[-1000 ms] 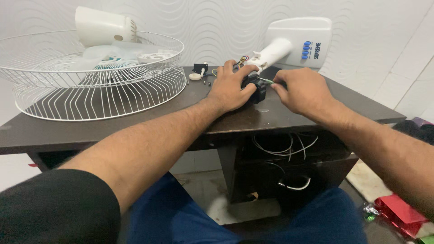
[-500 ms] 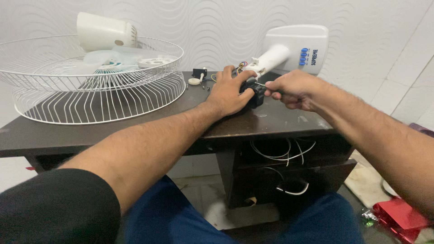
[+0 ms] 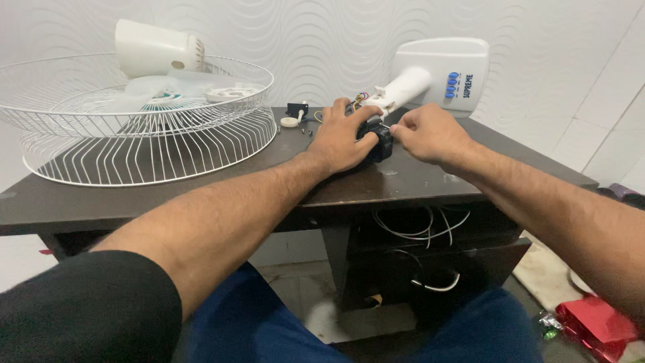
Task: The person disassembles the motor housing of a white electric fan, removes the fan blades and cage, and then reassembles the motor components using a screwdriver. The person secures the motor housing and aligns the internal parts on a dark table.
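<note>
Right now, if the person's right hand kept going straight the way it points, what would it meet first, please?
The right hand points left toward the black part under the left hand; it would likely meet that part first, already about touching it.

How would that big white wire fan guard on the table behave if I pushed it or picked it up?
The wire fan guard is open thin-wire mesh, so probably light for its size. It rests flat on the dark table, so it would likely slide, not roll. The thin wires may bend if squeezed.
</note>
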